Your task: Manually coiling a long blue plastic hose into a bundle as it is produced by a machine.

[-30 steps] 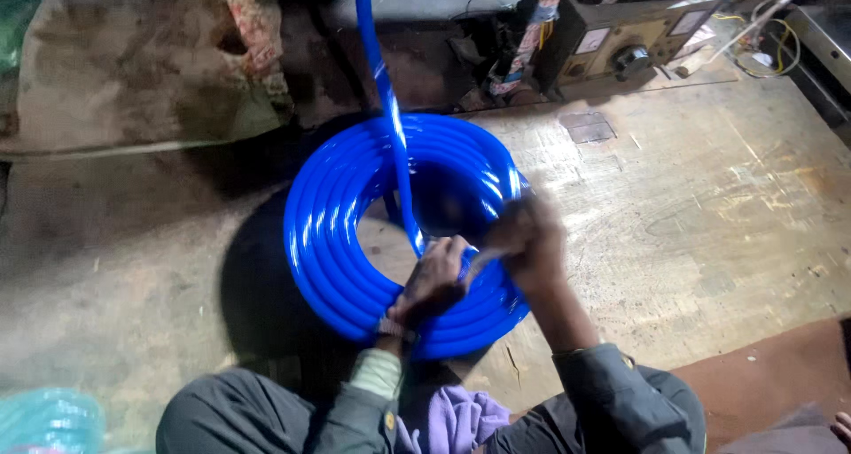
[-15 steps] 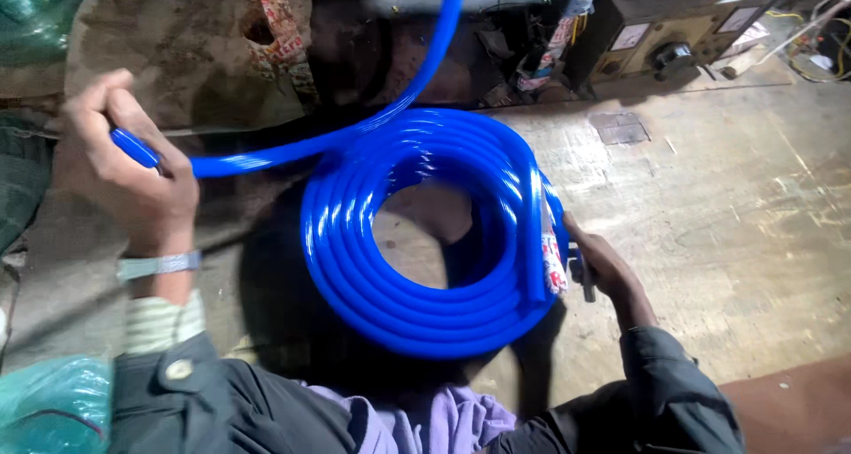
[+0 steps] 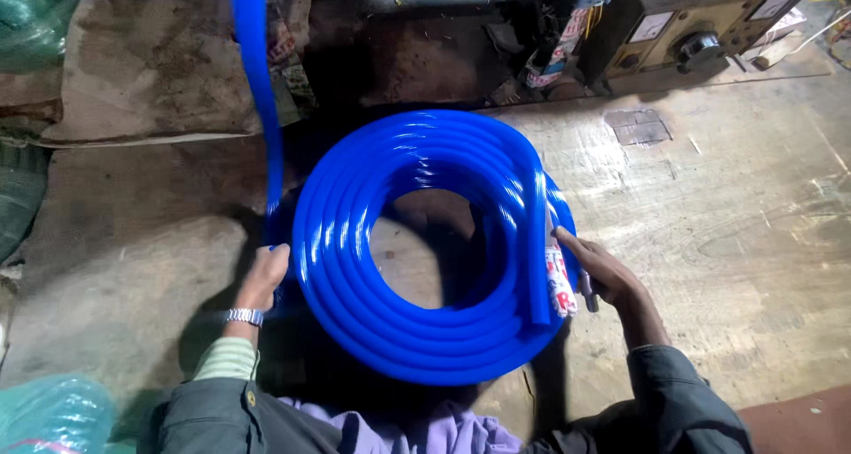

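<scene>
Change: left hand (image 3: pixel 264 277) has dropped from out wide on the left to the coil's (image 3: pixel 425 250) left edge; the free hose (image 3: pixel 255 90) that slanted across now runs nearly straight up from that hand and off the top of the view.
Left hand: fingers curled round the free hose right beside the coil, a metal watch (image 3: pixel 243 317) on the wrist just below.
Right hand (image 3: pixel 598 272): still on the coil's right side, closed on the stacked turns and a dark grip (image 3: pixel 587 290) pressed against them.
Coil: bright blue hose, many turns, standing up on the wooden floor (image 3: pixel 736 241) in front of the person, bare boards showing through its centre.
Label: a white wrap with red print (image 3: pixel 558 281) on the coil's right side, just left of the right hand.
Patch: a small square pale mark (image 3: pixel 640 128) on the floor, up and right of the coil.
Box: a tan machine case (image 3: pixel 691 19) with a dark round knob and a pale square plate, far up and right of the coil.
Bags: green sacking (image 3: pixel 35 19) far up-left of the coil; a teal plastic bag (image 3: pixel 53 414) down-left of it.
</scene>
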